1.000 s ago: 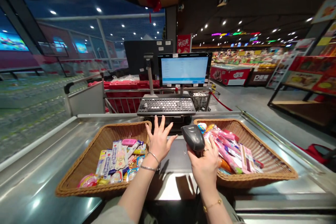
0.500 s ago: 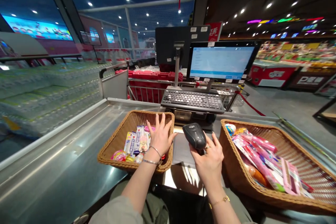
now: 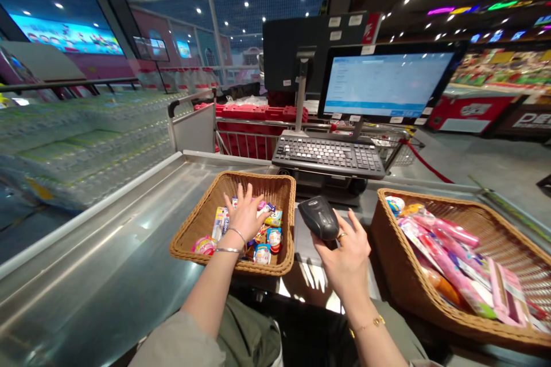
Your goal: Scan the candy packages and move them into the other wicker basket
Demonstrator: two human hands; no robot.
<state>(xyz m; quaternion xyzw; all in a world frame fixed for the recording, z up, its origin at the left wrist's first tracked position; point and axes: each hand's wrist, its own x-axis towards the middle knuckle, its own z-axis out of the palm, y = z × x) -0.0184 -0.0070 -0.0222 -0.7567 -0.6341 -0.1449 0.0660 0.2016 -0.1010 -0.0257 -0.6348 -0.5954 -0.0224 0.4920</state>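
My left hand [image 3: 244, 219] hovers over the left wicker basket [image 3: 193, 223], fingers spread and holding nothing. Under and around it lie small packaged sweets, among them round blue-and-white wrapped pieces [image 3: 274, 239], a pink round pack [image 3: 204, 245] and a yellow-green packet [image 3: 274, 218]. The hand covers part of this heap. In my right hand [image 3: 346, 252] is a black barcode scanner [image 3: 319, 218], its head tilted up and leftward. The scanner is between the two baskets, above the counter.
On the right stands another wicker basket [image 3: 387, 252] with pink packaged goods [image 3: 451, 258]. Behind the scanner are a keyboard [image 3: 329, 152] and a lit monitor [image 3: 387, 86]. A metal counter [image 3: 116, 241] extends left. A shopping cart [image 3: 249, 140] with red crates stands beyond.
My left hand has shifted left over the basket, uncovering the blue-and-white pieces on its right side. My right hand still holds the scanner. The view has tilted down slightly.
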